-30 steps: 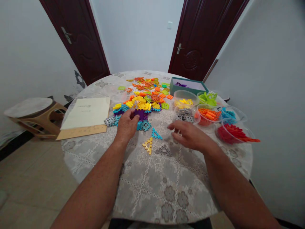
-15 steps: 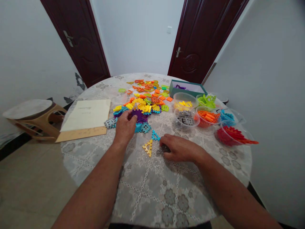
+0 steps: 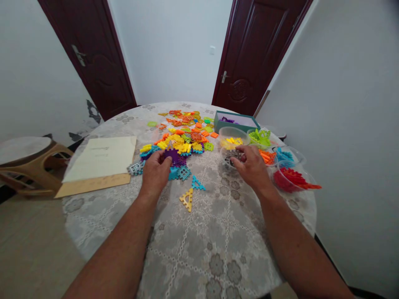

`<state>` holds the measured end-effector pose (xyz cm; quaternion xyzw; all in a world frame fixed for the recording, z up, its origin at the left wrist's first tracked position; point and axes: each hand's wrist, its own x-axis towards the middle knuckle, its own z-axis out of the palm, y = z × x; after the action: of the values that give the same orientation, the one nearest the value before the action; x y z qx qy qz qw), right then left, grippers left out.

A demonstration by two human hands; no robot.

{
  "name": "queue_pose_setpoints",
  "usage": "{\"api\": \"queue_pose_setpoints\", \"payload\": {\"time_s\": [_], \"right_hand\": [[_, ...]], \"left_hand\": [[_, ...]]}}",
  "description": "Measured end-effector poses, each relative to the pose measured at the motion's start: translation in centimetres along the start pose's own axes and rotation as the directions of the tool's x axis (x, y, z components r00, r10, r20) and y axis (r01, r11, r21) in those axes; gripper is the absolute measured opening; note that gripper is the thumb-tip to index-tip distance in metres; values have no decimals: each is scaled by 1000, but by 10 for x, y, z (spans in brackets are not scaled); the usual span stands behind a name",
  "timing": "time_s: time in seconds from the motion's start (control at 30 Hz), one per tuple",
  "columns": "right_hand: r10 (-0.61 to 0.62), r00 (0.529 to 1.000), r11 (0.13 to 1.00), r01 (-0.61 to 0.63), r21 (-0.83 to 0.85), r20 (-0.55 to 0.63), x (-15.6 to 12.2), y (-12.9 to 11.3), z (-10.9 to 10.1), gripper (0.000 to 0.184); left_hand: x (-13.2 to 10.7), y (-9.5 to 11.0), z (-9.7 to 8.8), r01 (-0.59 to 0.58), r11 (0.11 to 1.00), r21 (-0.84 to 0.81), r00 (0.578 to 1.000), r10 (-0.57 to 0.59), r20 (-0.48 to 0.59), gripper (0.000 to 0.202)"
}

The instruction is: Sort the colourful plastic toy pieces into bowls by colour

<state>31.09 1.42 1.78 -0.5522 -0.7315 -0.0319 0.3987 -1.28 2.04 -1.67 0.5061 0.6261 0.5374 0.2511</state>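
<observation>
My left hand is closed at the near left side of the heaped pieces, its thumb and fingers pinching a purple square interlocking plastic piece. My right hand is over the clear bowl of grey pieces, thumb and fingertips apart at the bowl's mouth. Part of that bowl is hidden behind the hand. On the cloth between my arms lie a yellow triangular piece and a blue triangular piece. Blue window-like pieces sit just beyond my left hand.
Mixed pieces spread toward the far side. Clear bowls hold yellow, green, orange, blue and red pieces. A green box stands behind them. Paper on cardboard lies left, near a stool.
My right hand has moved from beside the triangles, where it was on a grey piece, over to the grey bowl. My left hand stays at the purple piece. The view has shifted slightly.
</observation>
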Motion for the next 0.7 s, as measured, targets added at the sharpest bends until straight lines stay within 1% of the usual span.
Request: {"api": "queue_pose_setpoints", "payload": {"time_s": [0.1,0.17,0.23,0.3,0.4,0.47,0.5,0.53,0.57,0.63,0.7], "right_hand": [[-12,1000,997,13,-73,24,0,17,1,33],[-25,999,994,29,-108,43,-1,20,2,34],[-46,998,991,51,-127,41,-1,18,1,35],[-86,996,986,89,-140,24,-1,9,0,34],[-156,988,981,155,-120,2,-3,-10,3,27],[-198,980,979,199,-40,31,-10,-26,12,24],[-224,972,975,223,17,72,-15,-34,18,25],[-256,958,966,247,76,131,-21,-41,26,25],[-293,934,954,270,129,205,-27,-48,34,27],[-351,863,935,301,187,364,-40,-59,49,31],[-359,794,933,314,176,490,-48,-66,60,35]], "left_hand": [[0,-1,0,17,999,-39,1000,-17,-23,32],[0,-3,1,39,995,-95,999,-43,-33,32],[1,-5,2,63,984,-166,997,-71,-42,33],[2,-5,3,99,968,-232,992,-114,-55,34],[2,-4,3,163,940,-300,981,-188,-55,35],[2,-2,3,188,922,-339,976,-214,-41,35],[2,-1,3,193,915,-355,975,-218,-32,35],[2,-1,2,196,908,-369,975,-221,-25,34],[2,0,2,200,902,-382,975,-223,-18,34],[2,0,1,207,892,-401,973,-231,-11,34],[2,0,2,216,886,-410,971,-239,-6,35]]}}
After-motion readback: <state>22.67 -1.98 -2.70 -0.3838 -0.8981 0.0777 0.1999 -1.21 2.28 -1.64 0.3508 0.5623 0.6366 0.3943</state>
